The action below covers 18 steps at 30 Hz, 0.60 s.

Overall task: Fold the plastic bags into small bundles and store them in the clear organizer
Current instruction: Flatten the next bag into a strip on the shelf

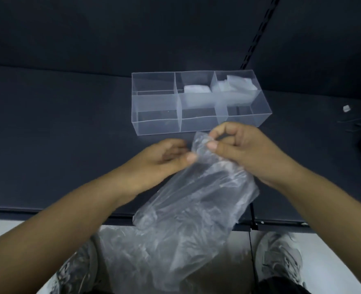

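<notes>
Dark bench (58, 124) fills my view. I count one plastic bag (196, 209), lower end blurred past the bench edge; one clear organizer (158, 126) just beyond, six compartments; left hand (164, 160) and right hand (239, 149), fingers (222, 131) pinching the bag's top; rear middle bundle (196, 90) and rear right bundle (239, 83), outlines hazy.

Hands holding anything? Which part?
Yes: right hand and left hand both pinch the clear plastic bag at its top edge; the rest hangs down.
</notes>
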Motion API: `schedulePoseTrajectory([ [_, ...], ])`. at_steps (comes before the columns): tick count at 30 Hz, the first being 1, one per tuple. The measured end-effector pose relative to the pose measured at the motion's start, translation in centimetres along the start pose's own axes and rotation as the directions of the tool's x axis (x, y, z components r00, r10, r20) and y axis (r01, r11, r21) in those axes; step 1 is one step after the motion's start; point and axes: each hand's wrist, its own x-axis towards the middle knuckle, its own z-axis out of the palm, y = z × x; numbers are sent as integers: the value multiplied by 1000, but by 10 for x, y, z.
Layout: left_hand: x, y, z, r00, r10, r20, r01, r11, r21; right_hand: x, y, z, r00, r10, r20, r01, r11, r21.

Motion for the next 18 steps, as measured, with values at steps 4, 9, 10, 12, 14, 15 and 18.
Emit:
schedulePoseTrajectory([
  [4, 16, 15, 10, 994, -32, -109, -3, 952, -307, 7, 2, -6, 996, 52, 73, -48, 997, -53],
  [9, 21, -26, -28, 870, -184, -458, 41, 952, -305, -1, 28, -63, 949, 293, 119, -270, 946, -177],
  [10, 21, -37, -34, 836, -212, -505, 61, 952, -299, -2, 38, -72, 943, 328, 48, -316, 934, -169],
  [12, 21, -57, -41, 788, -264, -556, 103, 947, -304, -2, 61, -87, 916, 363, -173, -382, 919, -97],
  [14, 21, -73, -44, 762, -295, -577, 125, 941, -316, -3, 77, -92, 857, 402, -322, -420, 907, 13],
  [15, 21, -78, -45, 751, -301, -587, 134, 941, -311, -4, 81, -89, 843, 429, -325, -432, 899, 66],
  [18, 21, -87, -49, 731, -293, -617, 144, 949, -280, -9, 80, -71, 895, 423, -138, -429, 903, -12],
])
